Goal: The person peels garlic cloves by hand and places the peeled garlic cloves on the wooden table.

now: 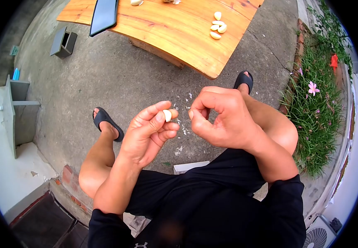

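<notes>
A pale garlic clove (167, 115) is pinched between the thumb and fingers of my left hand (148, 132), in front of my lap. To the right of it, apart from the clove, my right hand (224, 115) has its thumb and index fingertips pressed together; whether something tiny is between them I cannot make out. Several peeled garlic cloves (215, 36) lie in a group at the right end of the wooden table (175, 37). Bits of garlic skin (184, 127) are scattered on the ground below my hands.
A dark tablet or phone (104, 16) lies at the table's left edge, with a garlic bulb or clove (136, 2) beside it. A grey box (64, 43) stands on the concrete at left. A plant bed (315, 103) with pink flowers runs along the right.
</notes>
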Motion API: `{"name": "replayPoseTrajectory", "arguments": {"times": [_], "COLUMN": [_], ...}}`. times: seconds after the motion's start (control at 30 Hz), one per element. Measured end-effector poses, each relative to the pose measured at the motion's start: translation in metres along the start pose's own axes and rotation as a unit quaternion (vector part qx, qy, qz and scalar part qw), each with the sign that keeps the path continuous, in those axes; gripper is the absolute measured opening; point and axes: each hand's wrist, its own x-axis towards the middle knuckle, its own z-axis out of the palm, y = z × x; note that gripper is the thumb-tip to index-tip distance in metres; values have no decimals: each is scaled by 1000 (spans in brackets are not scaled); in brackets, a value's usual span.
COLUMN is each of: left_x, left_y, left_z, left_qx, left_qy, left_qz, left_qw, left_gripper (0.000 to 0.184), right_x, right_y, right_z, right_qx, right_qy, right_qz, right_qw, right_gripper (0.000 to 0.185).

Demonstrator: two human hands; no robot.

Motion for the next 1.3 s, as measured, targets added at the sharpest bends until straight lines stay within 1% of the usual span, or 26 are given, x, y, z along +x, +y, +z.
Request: {"name": "replayPoseTrajectory", "arguments": {"times": [0.1, 0.2, 0.3, 0.4, 0.47, 0.6, 0.7, 0.9, 1.1, 1.2, 1.3], "left_x": [0, 0, 1, 0, 0, -1, -2, -2, -2, -3, -3], "left_y": [0, -1, -3, -3, -3, -3, -4, -4, -4, -3, -4], "left_z": [0, 1, 0, 4, 6, 6, 4, 4, 5, 6, 6], "left_qx": [0, 7, 17, 47, 69, 72, 75, 57, 39, 35, 21], "left_qy": [-5, -12, -19, 1, 19, 14, 15, 10, 8, 11, 10], "left_qz": [-2, -6, -2, 2, -1, 7, 5, -22, -47, -56, -66], "left_qw": [1000, 1000, 1000, 999, 997, 997, 997, 998, 998, 998, 998], "left_gripper": [27, 25, 23, 22, 22, 22, 23, 24, 27, 28, 28], "right_x": [2, 3, 2, 1, 1, 1, 1, 1, 1, 0, -1], "right_y": [0, 1, 0, -1, 0, 3, 3, -1, 1, 5, 7], "right_z": [8, 14, 19, 17, 17, 19, 24, 19, 19, 21, 24], "right_qx": [37, 46, 75, 49, 43, 49, 57, 91, 111, 169, 186], "right_qy": [55, 82, 67, 23, 20, 18, 51, 27, 9, 11, 11], "right_qz": [-39, -58, -65, -68, -67, -71, -76, -5, 23, 59, 73], "right_qw": [997, 994, 993, 996, 997, 996, 994, 995, 994, 984, 980], "right_gripper": [8, 9, 15, 20, 19, 17, 11, 7, 9, 9, 11]}}
